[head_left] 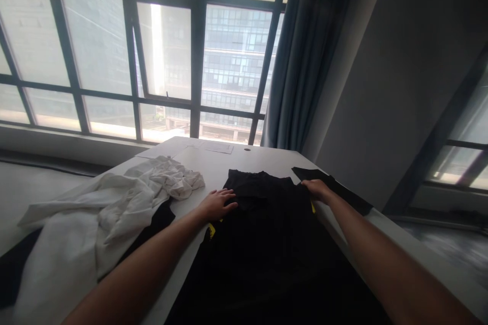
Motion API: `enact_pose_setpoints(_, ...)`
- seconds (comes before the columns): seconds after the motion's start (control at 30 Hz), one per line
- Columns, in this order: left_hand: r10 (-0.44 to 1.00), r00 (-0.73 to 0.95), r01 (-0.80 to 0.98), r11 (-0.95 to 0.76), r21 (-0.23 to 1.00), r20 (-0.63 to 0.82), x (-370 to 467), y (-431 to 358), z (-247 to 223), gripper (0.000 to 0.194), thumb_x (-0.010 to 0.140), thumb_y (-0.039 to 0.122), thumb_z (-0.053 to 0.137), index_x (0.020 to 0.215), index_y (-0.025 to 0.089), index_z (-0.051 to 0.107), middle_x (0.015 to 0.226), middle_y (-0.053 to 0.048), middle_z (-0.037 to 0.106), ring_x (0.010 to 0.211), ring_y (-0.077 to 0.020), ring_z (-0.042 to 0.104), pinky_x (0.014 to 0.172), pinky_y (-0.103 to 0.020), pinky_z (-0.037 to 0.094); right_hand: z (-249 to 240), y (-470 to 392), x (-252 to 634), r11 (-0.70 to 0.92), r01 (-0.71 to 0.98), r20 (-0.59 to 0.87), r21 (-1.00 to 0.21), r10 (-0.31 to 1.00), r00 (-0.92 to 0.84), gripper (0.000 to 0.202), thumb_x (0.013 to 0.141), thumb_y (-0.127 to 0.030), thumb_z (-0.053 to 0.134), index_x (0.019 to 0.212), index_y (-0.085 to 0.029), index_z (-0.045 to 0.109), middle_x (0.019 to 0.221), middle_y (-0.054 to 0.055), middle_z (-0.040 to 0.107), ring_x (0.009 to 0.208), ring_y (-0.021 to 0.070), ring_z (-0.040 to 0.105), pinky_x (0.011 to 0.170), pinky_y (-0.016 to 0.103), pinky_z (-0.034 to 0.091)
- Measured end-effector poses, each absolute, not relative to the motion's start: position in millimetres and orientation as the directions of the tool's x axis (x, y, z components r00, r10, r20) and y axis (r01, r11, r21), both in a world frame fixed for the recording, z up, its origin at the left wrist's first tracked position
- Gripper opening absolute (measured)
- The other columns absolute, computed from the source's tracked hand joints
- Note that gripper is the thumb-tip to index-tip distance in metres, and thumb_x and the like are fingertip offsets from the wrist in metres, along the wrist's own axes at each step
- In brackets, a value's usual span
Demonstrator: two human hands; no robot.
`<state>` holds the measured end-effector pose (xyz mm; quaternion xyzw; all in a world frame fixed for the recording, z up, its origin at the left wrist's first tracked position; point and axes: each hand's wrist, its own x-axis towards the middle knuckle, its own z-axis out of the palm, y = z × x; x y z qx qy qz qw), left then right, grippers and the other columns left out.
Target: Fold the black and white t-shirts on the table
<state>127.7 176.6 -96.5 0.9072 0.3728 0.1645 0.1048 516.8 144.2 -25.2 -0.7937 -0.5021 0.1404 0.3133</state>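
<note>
A black garment [274, 244] lies spread on the table in front of me, its far edge uneven and rumpled. Small yellow patches show at its left and right sides. My left hand [218, 205] rests on the garment's upper left part, fingers stretched out and apart. At the upper right edge, my right hand [317, 189] has its fingers closed on the black cloth. The fingertips there are partly hard to make out.
A crumpled white cloth [125, 203] lies on the left over darker fabric. Another dark folded piece [345, 193] lies along the right side of the white table [263, 158]. A paper sheet [219, 148] lies at the far end, before windows and a blue-grey curtain [305, 61].
</note>
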Motion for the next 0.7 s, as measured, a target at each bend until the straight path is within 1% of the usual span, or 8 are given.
enact_pose_setpoints(0.07, 0.715, 0.666, 0.644, -0.695, 0.321, 0.213, 128, 175, -95, 0.060, 0.094, 0.065, 0.034, 0.139, 0.030, 0.052, 0.153, -0.002, 0.041, 0.142, -0.0240, 0.034, 0.117, -0.043, 0.021, -15, 148, 493, -0.274, 0.736, 0.148, -0.619, 0.880, 0.452, 0.026, 0.088, -0.031, 0.049, 0.079, -0.013, 0.066, 0.085, 0.015, 0.070, 0.086, 0.0259, 0.066, 0.077, 0.035, 0.049)
enact_pose_setpoints(0.17, 0.721, 0.663, 0.648, -0.687, 0.328, 0.201, 128, 174, -93, 0.059, 0.094, 0.065, 0.034, 0.138, 0.029, 0.052, 0.153, -0.003, 0.041, 0.142, -0.0239, 0.033, 0.117, -0.043, 0.021, -14, 148, 448, -0.120, 0.792, 0.211, -0.598, 0.930, 0.301, 0.033, 0.087, -0.040, 0.056, 0.105, -0.015, 0.067, 0.112, 0.011, 0.069, 0.106, 0.0226, 0.062, 0.092, 0.029, 0.045)
enact_pose_setpoints(0.27, 0.718, 0.662, 0.646, -0.693, 0.321, 0.216, 128, 175, -95, 0.059, 0.094, 0.064, 0.036, 0.138, 0.030, 0.053, 0.152, -0.002, 0.042, 0.142, -0.0237, 0.034, 0.116, -0.042, 0.021, -26, 139, 407, 0.119, 0.846, 0.030, -0.520, 0.992, -0.121, 0.066, 0.077, -0.055, 0.068, 0.132, -0.020, 0.057, 0.143, 0.010, 0.051, 0.127, 0.0266, 0.050, 0.105, 0.033, 0.040)
enact_pose_setpoints(0.33, 0.717, 0.659, 0.646, -0.694, 0.317, 0.226, 128, 176, -97, 0.058, 0.093, 0.064, 0.037, 0.138, 0.030, 0.053, 0.152, -0.002, 0.042, 0.142, -0.0236, 0.034, 0.116, -0.042, 0.021, -34, 132, 390, 0.170, 0.861, -0.083, -0.480, 0.968, -0.237, 0.082, 0.072, -0.063, 0.070, 0.141, -0.024, 0.049, 0.155, 0.007, 0.036, 0.136, 0.0293, 0.040, 0.112, 0.038, 0.034)
enact_pose_setpoints(0.47, 0.719, 0.655, 0.651, -0.693, 0.311, 0.231, 128, 177, -98, 0.057, 0.093, 0.063, 0.038, 0.138, 0.030, 0.053, 0.151, -0.002, 0.043, 0.142, -0.0231, 0.035, 0.116, -0.041, 0.021, -43, 126, 382, 0.129, 0.913, -0.148, -0.387, 0.969, -0.199, 0.084, 0.074, -0.064, 0.067, 0.145, -0.025, 0.045, 0.156, 0.007, 0.033, 0.140, 0.0302, 0.035, 0.115, 0.041, 0.028)
enact_pose_setpoints(0.57, 0.720, 0.652, 0.651, -0.693, 0.312, 0.237, 128, 176, -97, 0.058, 0.093, 0.063, 0.038, 0.137, 0.030, 0.054, 0.151, -0.002, 0.043, 0.141, -0.0231, 0.035, 0.116, -0.040, 0.023, -50, 127, 384, 0.134, 0.954, -0.061, -0.269, 0.986, -0.156, 0.085, 0.077, -0.063, 0.064, 0.148, -0.022, 0.041, 0.159, 0.009, 0.027, 0.145, 0.0301, 0.026, 0.118, 0.042, 0.021)
enact_pose_setpoints(0.63, 0.719, 0.652, 0.651, -0.694, 0.309, 0.240, 128, 177, -98, 0.058, 0.093, 0.063, 0.039, 0.137, 0.029, 0.054, 0.151, -0.002, 0.044, 0.141, -0.0231, 0.035, 0.116, -0.039, 0.023, -58, 128, 384, 0.099, 0.973, -0.036, -0.209, 0.993, -0.109, 0.087, 0.082, -0.066, 0.056, 0.152, -0.020, 0.033, 0.160, 0.010, 0.020, 0.147, 0.0299, 0.017, 0.119, 0.045, 0.015)
enact_pose_setpoints(0.7, 0.718, 0.654, 0.652, -0.694, 0.304, 0.236, 128, 177, -98, 0.058, 0.093, 0.062, 0.040, 0.138, 0.029, 0.053, 0.151, -0.003, 0.043, 0.142, -0.0235, 0.035, 0.116, -0.040, 0.022, -66, 128, 383, 0.042, 0.983, -0.088, -0.178, 0.994, -0.059, 0.085, 0.087, -0.068, 0.044, 0.154, -0.019, 0.027, 0.161, 0.009, 0.016, 0.149, 0.0289, 0.011, 0.119, 0.048, 0.011)
